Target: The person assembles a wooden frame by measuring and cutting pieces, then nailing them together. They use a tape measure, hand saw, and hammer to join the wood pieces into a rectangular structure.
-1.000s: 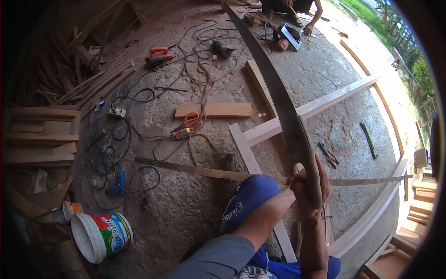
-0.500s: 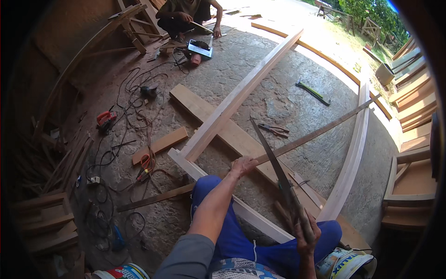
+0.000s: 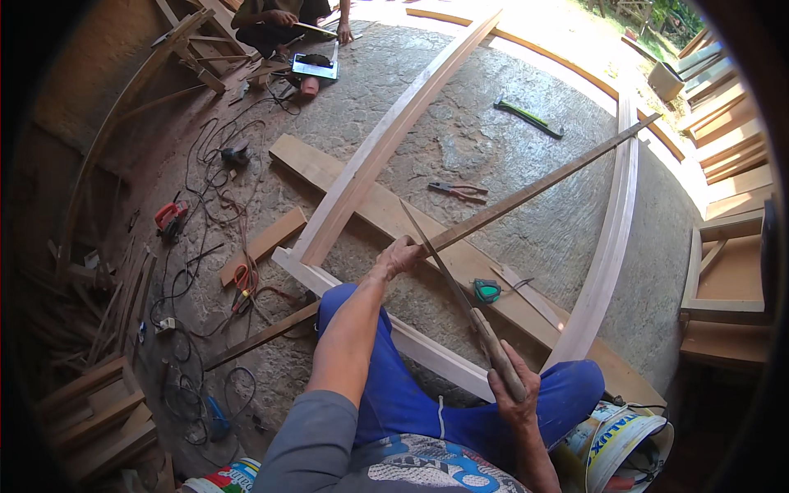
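My left hand [image 3: 401,256] is closed around a long thin wooden strip [image 3: 538,187], which runs diagonally from beside my knee across the pale wooden frame [image 3: 386,172]. In my right hand [image 3: 516,384] is the wooden handle of a handsaw [image 3: 450,279], gripped near my right knee. The saw's narrow dark blade points away from me and crosses the strip just right of my left hand. Whether its teeth touch the wood I cannot tell. A wide plank [image 3: 362,197] lies under the frame, with a green tape measure [image 3: 486,290] on it.
Pliers [image 3: 459,192] and a green-black pry bar [image 3: 528,119] lie on the concrete. Cords tangle at left near a red power tool [image 3: 171,220] and orange-handled cutters [image 3: 243,279]. Another person [image 3: 283,20] crouches at a circular saw [image 3: 314,70]. A bucket [image 3: 612,448] stands by my right knee.
The handsaw has swung from above the strip to lie across it beside my left hand, its blade now nearly edge-on. The tape measure has come into sight. The whole view has shifted a little.
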{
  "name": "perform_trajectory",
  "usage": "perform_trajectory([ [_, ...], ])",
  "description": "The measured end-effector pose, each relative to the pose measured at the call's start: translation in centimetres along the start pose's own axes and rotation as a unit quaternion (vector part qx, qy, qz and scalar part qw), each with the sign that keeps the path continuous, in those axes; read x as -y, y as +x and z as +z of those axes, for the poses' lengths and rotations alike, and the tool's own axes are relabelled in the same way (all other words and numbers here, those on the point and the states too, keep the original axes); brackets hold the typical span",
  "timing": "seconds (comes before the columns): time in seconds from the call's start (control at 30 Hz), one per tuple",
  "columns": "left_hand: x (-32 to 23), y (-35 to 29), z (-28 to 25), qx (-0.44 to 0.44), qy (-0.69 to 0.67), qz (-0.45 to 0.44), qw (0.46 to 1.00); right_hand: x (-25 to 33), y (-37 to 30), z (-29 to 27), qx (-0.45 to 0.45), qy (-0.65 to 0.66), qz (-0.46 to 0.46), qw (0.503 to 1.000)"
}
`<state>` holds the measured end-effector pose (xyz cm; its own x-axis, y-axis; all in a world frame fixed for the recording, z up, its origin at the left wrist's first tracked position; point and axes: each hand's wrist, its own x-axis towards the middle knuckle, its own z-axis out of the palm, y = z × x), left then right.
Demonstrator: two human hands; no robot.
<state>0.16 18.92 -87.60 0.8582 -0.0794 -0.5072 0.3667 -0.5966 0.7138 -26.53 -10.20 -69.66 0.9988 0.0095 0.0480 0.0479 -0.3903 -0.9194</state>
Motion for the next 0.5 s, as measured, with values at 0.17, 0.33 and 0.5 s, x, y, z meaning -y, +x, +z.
perform_trajectory([
  [0.17,-0.6,0.1,-0.5,0.055,0.036,0.028,0.997,0.7,0.1,-0.7,0.017,0.001,0.029,0.999],
  [0.33,2.4,1.6,-0.4,0.035,0.211,0.205,0.955,0.8,0.4,-1.1,0.043,0.003,0.032,0.999],
  [0.5,0.8,-0.4,0.4,-0.084,0.161,0.037,0.983,1.5,1.3,-0.5,0.024,-0.037,-0.025,0.999],
])
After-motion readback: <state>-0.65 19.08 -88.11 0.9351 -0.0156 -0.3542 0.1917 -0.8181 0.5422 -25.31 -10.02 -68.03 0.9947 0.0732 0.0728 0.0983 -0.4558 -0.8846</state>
